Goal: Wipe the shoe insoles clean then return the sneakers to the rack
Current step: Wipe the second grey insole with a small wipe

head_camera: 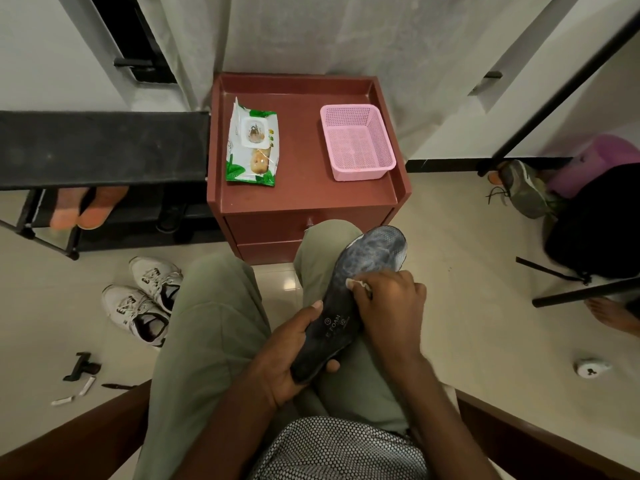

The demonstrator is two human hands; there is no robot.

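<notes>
1. Dark grey foam makes up the insole (346,306), which is held above the lap, with its heel end low and its toe end raised toward the worktop (304,199).
2. Pale, worn patches are seen over the toe area, and printed lettering is seen near the heel.
3. The heel end is gripped by the left hand (291,355), its fingers curled under and its thumb on top.
4. A small whitish wipe (358,283) is pinched in the right hand (388,299) and pressed against the insole's middle.
5. Two white sneakers (145,299) are seen side by side on the floor, near the black rack (100,147).
6. A wipes packet (251,143) and a pink basket (356,142) are set apart on the worktop.
</notes>
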